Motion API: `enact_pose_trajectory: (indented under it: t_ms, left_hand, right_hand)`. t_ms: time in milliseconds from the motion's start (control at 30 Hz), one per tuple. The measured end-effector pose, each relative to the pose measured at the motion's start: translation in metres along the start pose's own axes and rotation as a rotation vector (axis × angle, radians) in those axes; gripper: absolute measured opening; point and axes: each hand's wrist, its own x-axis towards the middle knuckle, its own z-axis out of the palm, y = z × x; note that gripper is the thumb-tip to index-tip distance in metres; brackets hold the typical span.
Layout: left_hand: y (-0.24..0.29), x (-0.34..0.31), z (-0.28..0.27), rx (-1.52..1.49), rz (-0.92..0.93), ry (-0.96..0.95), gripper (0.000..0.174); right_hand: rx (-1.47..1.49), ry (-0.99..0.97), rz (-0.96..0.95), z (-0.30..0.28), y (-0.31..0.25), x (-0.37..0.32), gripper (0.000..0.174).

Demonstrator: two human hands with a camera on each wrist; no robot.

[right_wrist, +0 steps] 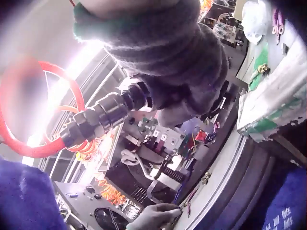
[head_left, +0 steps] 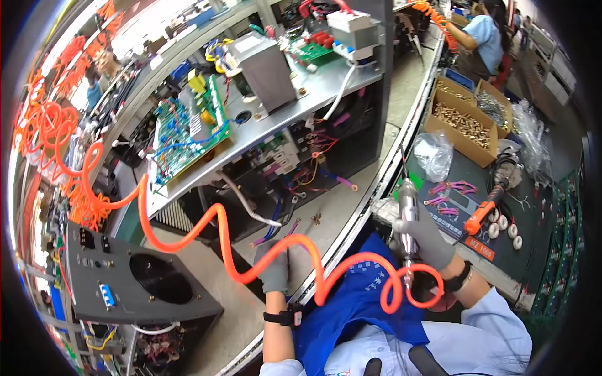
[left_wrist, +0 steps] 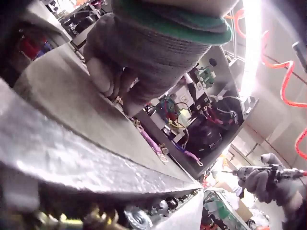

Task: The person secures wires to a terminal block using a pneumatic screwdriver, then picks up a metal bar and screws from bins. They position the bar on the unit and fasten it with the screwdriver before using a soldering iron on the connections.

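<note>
My gloved right hand (head_left: 426,241) grips a silver air screwdriver (head_left: 409,210), its long bit pointing away from me. An orange coiled hose (head_left: 323,288) joins its rear end through a metal coupling (right_wrist: 96,117). Beside the large electrical unit, my gloved left hand (head_left: 274,266) reaches down to the bench, fingers bent. In the left wrist view, small brass-coloured bits show right at its fingertips (left_wrist: 103,79); I cannot tell whether they are pinched. Purple cables with ring lugs (left_wrist: 151,141) lie close by. A few small screws (head_left: 316,218) rest on the bench ahead of that hand.
The open unit bears green circuit boards (head_left: 194,128) and a grey transformer block (head_left: 260,72). A black panel with a round fan opening (head_left: 162,277) stands at left. At right are a box of brass screws (head_left: 464,125), an orange-black power tool (head_left: 486,210) and purple cables (head_left: 451,188).
</note>
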Motion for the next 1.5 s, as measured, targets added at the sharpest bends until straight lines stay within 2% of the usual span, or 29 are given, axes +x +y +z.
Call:
enact_pose_trajectory:
  t_ms: [33, 133, 200, 267, 300, 333, 400, 433, 467, 533, 567, 667, 700, 733, 833, 900, 1000, 1033, 1067, 1100, 1133, 1167, 1200, 1233, 1267, 1333, 1367, 1467, 1500]
  left_hand:
    - [0.001, 0.003, 0.001, 0.128, -0.04, -0.019, 0.034]
    - [0.013, -0.002, -0.013, -0.048, -0.035, 0.026, 0.037]
    - [0.024, -0.007, -0.026, 0.015, -0.033, 0.036, 0.033]
    - [0.043, -0.013, -0.034, -0.296, 0.053, 0.092, 0.028]
    - [0.059, -0.02, -0.038, -0.409, 0.095, 0.063, 0.024]
    - [0.065, -0.021, -0.043, -0.454, 0.161, -0.118, 0.023]
    - [0.089, -0.03, -0.049, -0.665, 0.183, -0.387, 0.023]
    - [0.111, -0.035, -0.059, -0.714, 0.246, -0.434, 0.023]
    - [0.134, -0.036, -0.071, -0.762, 0.309, -0.483, 0.022]
    - [0.16, -0.031, -0.08, -0.798, 0.447, -0.519, 0.024]
    - [0.166, -0.026, -0.073, -0.826, 0.433, -0.503, 0.025]
    - [0.196, -0.006, -0.068, -0.806, 0.294, -0.515, 0.028]
    - [0.2, 0.003, -0.06, -0.847, 0.298, -0.528, 0.029]
    - [0.204, 0.011, -0.049, -0.862, 0.324, -0.469, 0.03]
    - [0.205, 0.02, -0.037, -0.845, 0.409, -0.403, 0.03]
    - [0.198, 0.014, -0.039, -0.67, 0.441, -0.36, 0.029]
    - [0.14, 0.006, -0.005, -0.517, 0.376, -0.244, 0.033]
    - [0.131, 0.011, 0.0, -0.52, 0.37, -0.252, 0.033]
    - [0.123, 0.018, 0.004, -0.28, 0.518, -0.062, 0.036]
    - [0.117, 0.023, 0.009, -0.035, 0.655, 0.136, 0.039]
    - [0.114, 0.028, 0.015, -0.041, 0.642, 0.146, 0.039]
    - [0.111, 0.033, 0.02, 0.044, 0.54, 0.041, 0.043]
    - [0.103, 0.038, 0.028, 0.127, 0.44, -0.065, 0.046]
    - [0.083, 0.045, 0.053, 0.266, 0.518, 0.107, 0.038]
    - [0.081, 0.05, 0.053, 0.265, 0.515, 0.112, 0.038]
    - [0.077, 0.062, 0.053, 0.299, 0.385, -0.132, 0.024]
    - [0.053, 0.071, 0.069, 0.268, 0.511, -0.09, 0.031]
    - [0.049, 0.075, 0.049, 0.069, 0.449, -0.216, 0.028]
    - [0.045, 0.072, 0.05, -0.043, 0.487, -0.124, 0.022]
  right_hand:
    - [0.015, 0.039, -0.038, 0.0, -0.001, 0.008, 0.046]
    - [-0.056, 0.099, -0.075, -0.001, -0.013, 0.038, 0.04]
    - [-0.137, 0.128, -0.159, -0.009, -0.015, 0.07, 0.031]
    - [-0.298, 0.203, -0.211, -0.026, -0.01, 0.118, 0.026]
    - [-0.365, 0.248, -0.158, -0.032, -0.011, 0.139, 0.028]
    - [-0.535, 0.27, -0.137, -0.044, -0.005, 0.166, 0.037]
    - [-0.685, 0.406, -0.08, -0.008, -0.032, 0.148, 0.046]
    - [-0.652, 0.444, -0.094, -0.016, -0.015, 0.171, 0.046]
    - [-0.658, 0.401, -0.051, -0.021, -0.009, 0.179, 0.059]
    - [-0.85, 0.547, -0.075, -0.02, 0.01, 0.189, 0.073]
    - [-0.912, 0.48, 0.06, -0.005, -0.007, 0.173, 0.086]
    - [-0.935, 0.4, 0.096, 0.002, -0.019, 0.16, 0.088]
    - [-1.024, 0.383, 0.121, -0.004, -0.014, 0.169, 0.104]
    - [-1.014, 0.384, 0.125, -0.002, -0.016, 0.168, 0.104]
    - [-1.057, 0.419, 0.192, 0.004, -0.021, 0.17, 0.099]
    - [-0.978, 0.411, 0.141, -0.003, -0.015, 0.172, 0.093]
    - [-0.826, 0.374, 0.111, -0.012, -0.008, 0.176, 0.086]
    - [-0.784, 0.436, -0.023, -0.007, -0.007, 0.167, 0.07]
    - [-0.791, 0.435, -0.015, -0.003, -0.008, 0.158, 0.07]
    - [-0.693, 0.379, -0.001, 0.001, -0.012, 0.151, 0.058]
    - [-0.601, 0.318, 0.008, 0.006, -0.015, 0.148, 0.048]
    - [-0.464, 0.349, -0.003, 0.009, -0.008, 0.149, 0.03]
    - [-0.475, 0.34, -0.006, 0.011, 0.001, 0.153, 0.03]
    - [-0.39, 0.347, -0.003, 0.013, 0.011, 0.158, 0.028]
    - [-0.303, 0.356, 0.0, 0.016, 0.015, 0.157, 0.026]
    - [-0.294, 0.346, -0.033, 0.025, 0.025, 0.154, 0.023]
    - [-0.213, 0.323, -0.043, 0.028, 0.037, 0.159, 0.024]
    - [-0.194, 0.312, -0.052, 0.044, 0.049, 0.148, 0.023]
    - [-0.266, 0.383, -0.046, 0.044, 0.06, 0.153, 0.023]
